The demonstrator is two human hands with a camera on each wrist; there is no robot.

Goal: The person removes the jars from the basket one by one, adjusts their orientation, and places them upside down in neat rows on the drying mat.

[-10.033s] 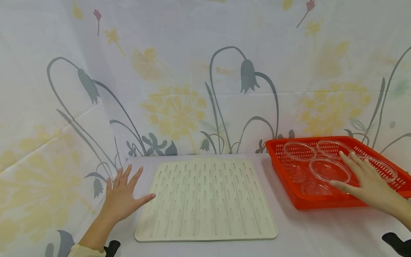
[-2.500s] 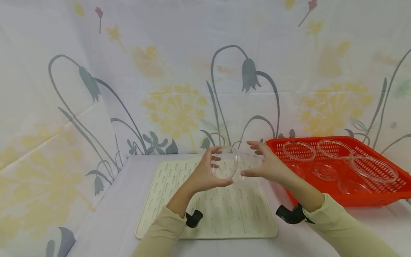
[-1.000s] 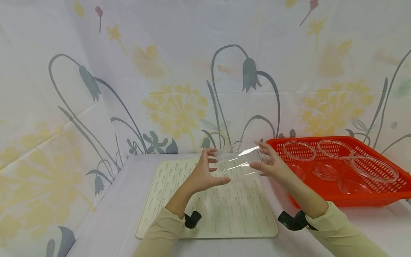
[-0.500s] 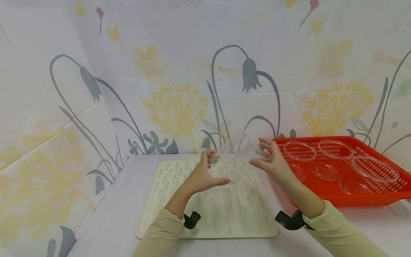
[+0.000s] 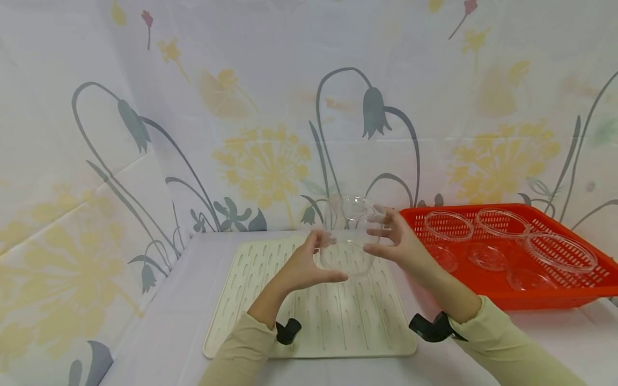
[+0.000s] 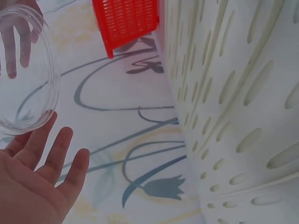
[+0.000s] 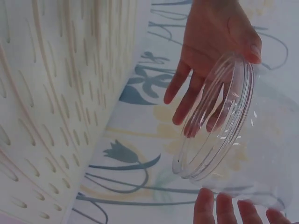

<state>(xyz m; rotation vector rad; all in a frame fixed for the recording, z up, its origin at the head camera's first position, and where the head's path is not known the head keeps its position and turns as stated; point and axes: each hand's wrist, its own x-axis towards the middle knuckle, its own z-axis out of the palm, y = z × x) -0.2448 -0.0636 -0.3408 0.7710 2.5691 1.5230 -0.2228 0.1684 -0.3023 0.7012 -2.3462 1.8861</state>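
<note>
A large clear jar (image 5: 348, 252) with a threaded mouth is held up tilted above the ridged cream mat (image 5: 309, 321). My right hand (image 5: 401, 244) grips its side; in the right wrist view the fingertips (image 7: 224, 207) lie along the jar's underside. At the threaded rim (image 7: 219, 126), my left hand (image 5: 306, 262) is spread wide. In the left wrist view its fingers (image 6: 60, 144) are nearly straight, one tip right at the rim. The left thumb is out of that view, but the right wrist view has it beside the rim.
A red slotted basket (image 5: 526, 301) stands to the right, holding several clear round-mouthed containers (image 5: 449, 225). Behind the white-covered table (image 5: 164, 332) hangs a flower-printed cloth (image 5: 270, 107). Black curved pieces (image 5: 288, 331) sit at both wrists.
Ten seconds ago both hands were apart, the right over the basket. Since then a jar came over the mat. Over the last second it has turned from nearly sideways to more upright between my hands.
</note>
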